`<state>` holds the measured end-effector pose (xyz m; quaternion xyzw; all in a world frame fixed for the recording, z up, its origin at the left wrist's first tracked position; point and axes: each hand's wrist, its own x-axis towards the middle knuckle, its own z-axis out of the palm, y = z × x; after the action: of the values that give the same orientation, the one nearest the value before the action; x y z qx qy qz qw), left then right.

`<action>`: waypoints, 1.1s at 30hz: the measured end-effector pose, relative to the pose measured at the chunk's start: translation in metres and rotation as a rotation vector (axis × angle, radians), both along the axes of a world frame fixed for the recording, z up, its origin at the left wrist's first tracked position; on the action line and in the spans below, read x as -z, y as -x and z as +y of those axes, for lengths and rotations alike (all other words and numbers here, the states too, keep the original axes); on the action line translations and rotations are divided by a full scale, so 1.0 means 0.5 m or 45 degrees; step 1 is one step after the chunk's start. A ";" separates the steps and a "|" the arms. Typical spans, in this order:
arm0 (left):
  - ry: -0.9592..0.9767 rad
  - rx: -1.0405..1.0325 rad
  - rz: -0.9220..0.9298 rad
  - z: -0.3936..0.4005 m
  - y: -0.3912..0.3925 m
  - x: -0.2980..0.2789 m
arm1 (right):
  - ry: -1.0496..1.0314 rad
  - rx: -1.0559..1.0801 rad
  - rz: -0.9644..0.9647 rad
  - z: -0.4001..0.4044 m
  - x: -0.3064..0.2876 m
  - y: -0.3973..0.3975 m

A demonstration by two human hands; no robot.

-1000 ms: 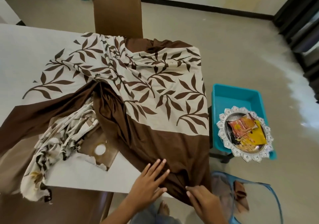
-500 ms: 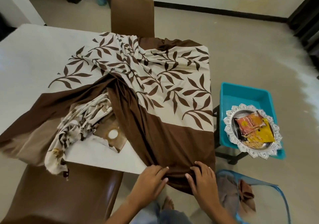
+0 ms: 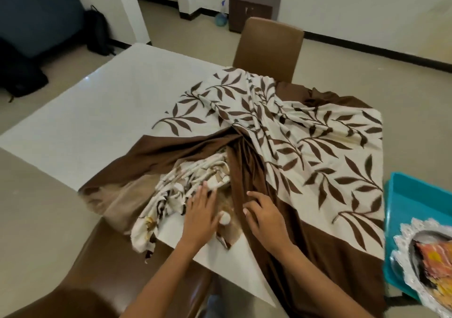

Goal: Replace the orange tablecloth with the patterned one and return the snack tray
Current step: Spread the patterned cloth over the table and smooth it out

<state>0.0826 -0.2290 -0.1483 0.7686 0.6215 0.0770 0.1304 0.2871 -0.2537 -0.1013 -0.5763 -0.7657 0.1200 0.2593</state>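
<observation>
Head view: patterned tablecloth [image 3: 318, 146], cream with brown leaves and a brown border, lay half-spread over the table's right end, bunched toward the near edge. Left hand [image 3: 199, 216] rested flat, fingers spread, on the crumpled cream folds near the near edge. Right hand [image 3: 265, 216] lay just beside it, fingers loosely curled on the brown border fold; no clear pinch. White table [image 3: 97, 112] was bare at the left end. Snack tray [image 3: 425, 256] sat on a teal bin [image 3: 415, 195] off the right edge. Step: unfolding. Next likely needs gripping the bunched fold and drawing it leftward.
</observation>
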 end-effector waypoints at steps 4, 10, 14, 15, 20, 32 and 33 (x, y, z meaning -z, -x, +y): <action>-0.033 0.141 0.029 0.086 0.045 0.020 | -0.105 -0.076 -0.040 0.177 -0.018 0.102; -0.029 0.372 -0.001 0.135 0.099 0.073 | 0.072 -0.139 -0.289 0.411 0.008 0.225; 0.030 0.439 -0.162 0.153 0.137 0.104 | 0.323 -0.253 -0.687 0.509 0.047 0.268; 0.053 0.447 -0.157 0.159 0.151 0.107 | 0.349 -0.266 -0.752 0.523 0.050 0.273; -0.150 0.560 -0.083 0.225 0.288 0.089 | 0.081 -0.154 -0.659 0.583 0.030 0.283; -0.352 0.504 0.755 0.440 0.640 -0.064 | -0.078 0.080 0.009 0.658 -0.102 0.327; -0.268 0.424 0.778 0.453 0.624 -0.085 | -0.085 0.074 0.065 0.651 -0.101 0.334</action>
<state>-0.2293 -0.0024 -0.1056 0.8561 0.4866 -0.1152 -0.1304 0.1200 0.0718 -0.0509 -0.5861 -0.7454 0.1014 0.3011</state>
